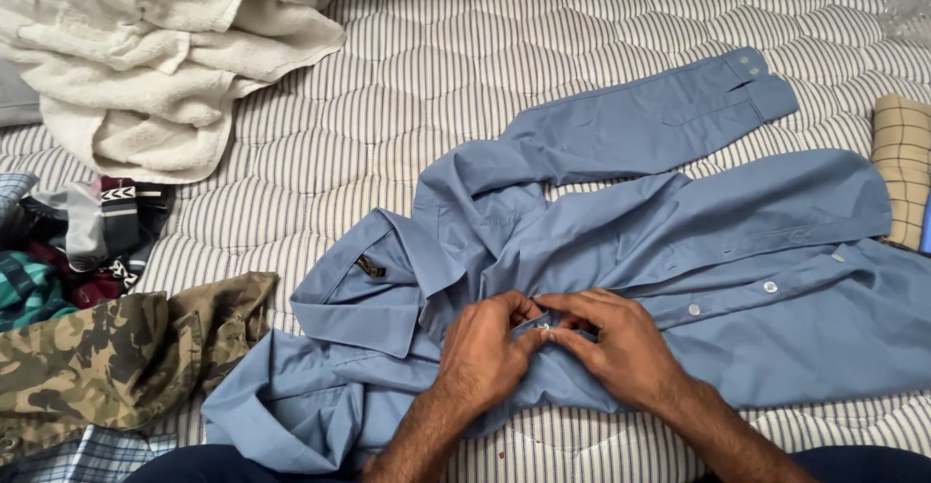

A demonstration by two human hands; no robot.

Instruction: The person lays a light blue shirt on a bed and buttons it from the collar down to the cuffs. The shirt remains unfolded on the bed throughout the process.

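A light blue long-sleeved shirt (679,250) lies spread across a striped quilted mattress (465,66), collar to the left, one sleeve stretched toward the upper right. My left hand (485,352) and my right hand (621,342) meet on the shirt's front just below the collar. Both pinch the fabric edges around a small white button (544,327) between the fingertips. Two more buttons show along the front strip to the right.
A heap of white towels (145,47) sits at the upper left. Dark patterned clothes (87,241), a camouflage garment (116,357) and a plaid cloth (78,454) lie at the left. A tan checked folded cloth (902,168) rests at the right edge.
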